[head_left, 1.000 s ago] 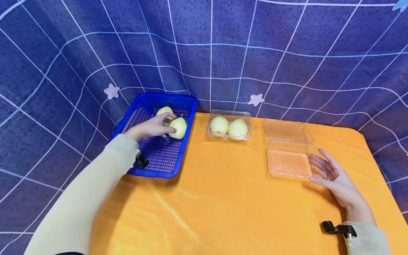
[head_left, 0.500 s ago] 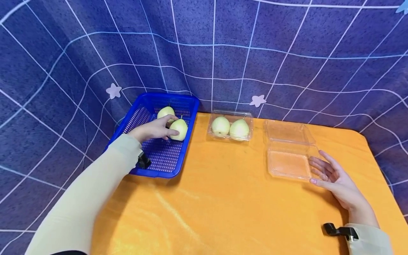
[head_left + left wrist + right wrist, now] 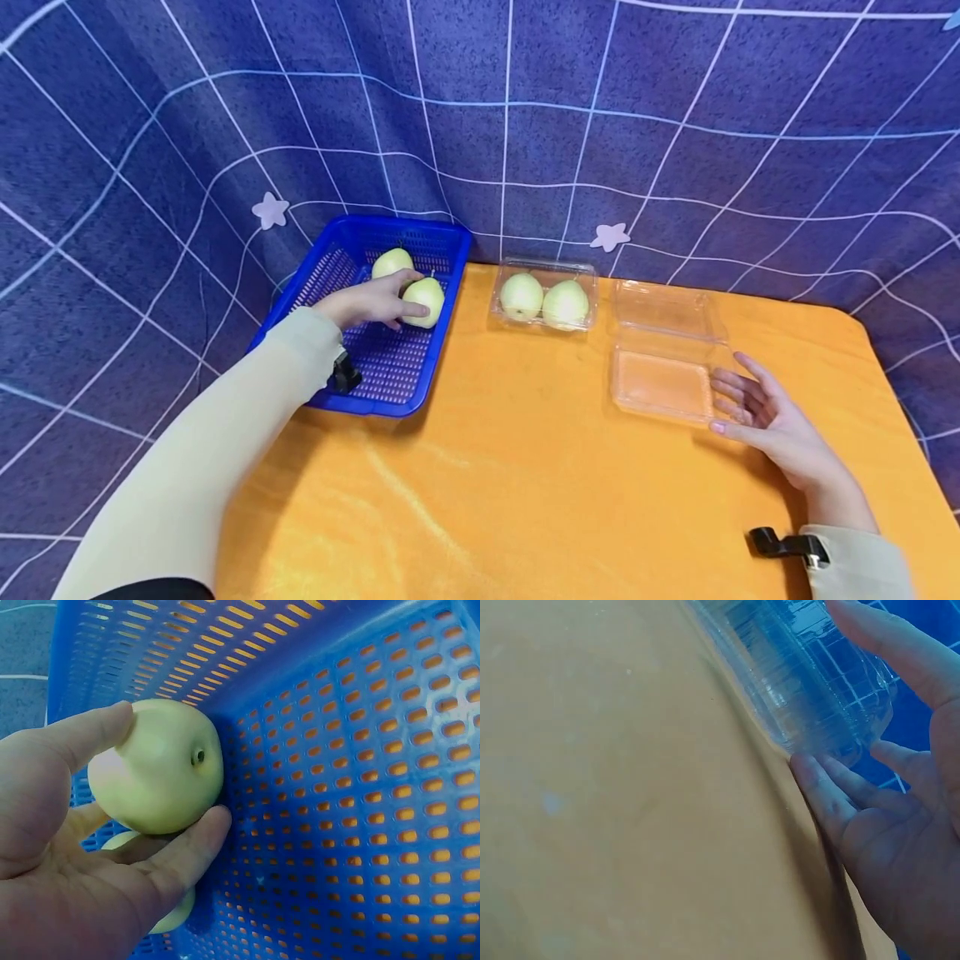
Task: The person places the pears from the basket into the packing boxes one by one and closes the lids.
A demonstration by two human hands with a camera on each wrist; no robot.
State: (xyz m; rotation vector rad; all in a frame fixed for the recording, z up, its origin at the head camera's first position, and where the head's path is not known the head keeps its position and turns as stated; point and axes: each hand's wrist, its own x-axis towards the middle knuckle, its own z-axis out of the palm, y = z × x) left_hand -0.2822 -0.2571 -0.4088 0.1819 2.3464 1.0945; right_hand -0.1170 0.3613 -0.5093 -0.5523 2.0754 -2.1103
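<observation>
In the blue basket, my left hand grips a pale yellow-green pear. The left wrist view shows thumb and fingers around this pear, which is beside the basket wall. A second pear lies behind it, partly hidden by the hand in the left wrist view. At the right, my right hand has its fingers spread and touches the side of a clear plastic clamshell box. The box's lid is folded back and no fruit lies inside. In the right wrist view, fingertips meet the box edge.
Between basket and open box, a closed clear box holds two pears near the table's back edge. An orange cloth covers the table. A blue curtain with white lines hangs behind and at both sides.
My right hand and the open clamshell box have shifted slightly left. My left fingers have closed in around the front pear, which stays in the basket.
</observation>
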